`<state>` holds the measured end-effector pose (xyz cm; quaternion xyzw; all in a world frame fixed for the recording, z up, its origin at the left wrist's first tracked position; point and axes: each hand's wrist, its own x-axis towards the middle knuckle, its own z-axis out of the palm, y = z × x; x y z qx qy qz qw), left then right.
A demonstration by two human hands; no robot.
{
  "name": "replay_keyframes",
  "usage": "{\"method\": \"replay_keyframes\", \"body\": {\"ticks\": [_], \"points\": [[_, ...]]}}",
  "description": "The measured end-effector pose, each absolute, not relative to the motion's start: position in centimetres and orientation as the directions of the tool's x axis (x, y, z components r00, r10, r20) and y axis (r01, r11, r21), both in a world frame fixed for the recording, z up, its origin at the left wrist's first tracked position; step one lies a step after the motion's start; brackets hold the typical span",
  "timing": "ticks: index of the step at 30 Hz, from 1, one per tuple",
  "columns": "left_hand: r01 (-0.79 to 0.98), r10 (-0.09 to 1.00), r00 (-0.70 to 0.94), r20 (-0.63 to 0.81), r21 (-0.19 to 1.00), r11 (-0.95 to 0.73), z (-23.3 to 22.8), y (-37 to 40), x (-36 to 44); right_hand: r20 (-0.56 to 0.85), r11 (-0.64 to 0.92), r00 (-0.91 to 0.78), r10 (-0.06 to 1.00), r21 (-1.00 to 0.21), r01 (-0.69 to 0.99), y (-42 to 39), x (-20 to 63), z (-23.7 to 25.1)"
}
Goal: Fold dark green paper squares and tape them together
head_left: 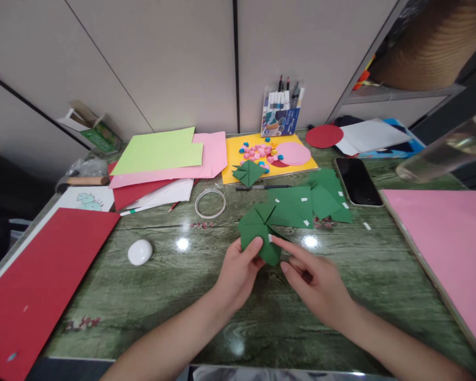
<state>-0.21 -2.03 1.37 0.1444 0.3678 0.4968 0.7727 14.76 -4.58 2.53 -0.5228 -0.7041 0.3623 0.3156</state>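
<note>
My left hand (pixel 241 264) pinches a folded green paper piece (pixel 257 225) between thumb and fingers, above the table. The paper has crossing creases and pointed flaps. At its right edge sits a small white strip (pixel 270 238), touched by the tip of my right index finger. My right hand (pixel 315 275) has its index finger stretched out and its thumb apart from it; the other fingers are curled. Just beyond lie flat green paper squares (pixel 287 203) with several small white strips on them. Another folded green paper (pixel 249 172) rests farther back.
A yellow sheet (pixel 230 159) bears pink and blue bits and a pink circle (pixel 295 153). Around the table are a phone (pixel 358 181), tape roll (pixel 197 206), black pen (pixel 262 187), white rounded object (pixel 140 252), marker pack (pixel 281 114), red sheet (pixel 59 264) and pink sheet (pixel 448 243).
</note>
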Motion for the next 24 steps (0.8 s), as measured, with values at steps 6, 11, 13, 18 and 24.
{"method": "replay_keyframes", "body": {"ticks": [6, 11, 13, 18, 24], "points": [[-0.667, 0.883, 0.219, -0.416, 0.596, 0.447, 1.4, -2.1, -0.2, 0.245, 0.374, -0.287, 0.926, -0.699, 0.610, -4.7, 14.6, 2.3], [-0.671, 0.896, 0.166, -0.411, 0.619, 0.408, 1.5, -2.3, -0.2, 0.260, 0.413, -0.329, 0.908, -0.689, 0.595, -5.0, 14.3, 1.8], [-0.653, 0.903, 0.124, -0.412, 0.652, 0.386, 1.6, -2.4, -0.2, 0.272, 0.434, -0.346, 0.898, -0.677, 0.595, -5.0, 14.2, 1.6], [-0.582, 0.917, 0.055, -0.395, 0.734, 0.351, 1.8, -2.5, 0.0, 0.281, 0.456, -0.365, 0.887, -0.652, 0.606, -5.0, 14.3, 1.4], [-0.516, 0.938, -0.010, -0.347, 0.805, 0.292, 1.9, -2.3, 0.0, 0.286, 0.456, -0.359, 0.888, -0.640, 0.618, -4.9, 14.3, 1.5]]}}
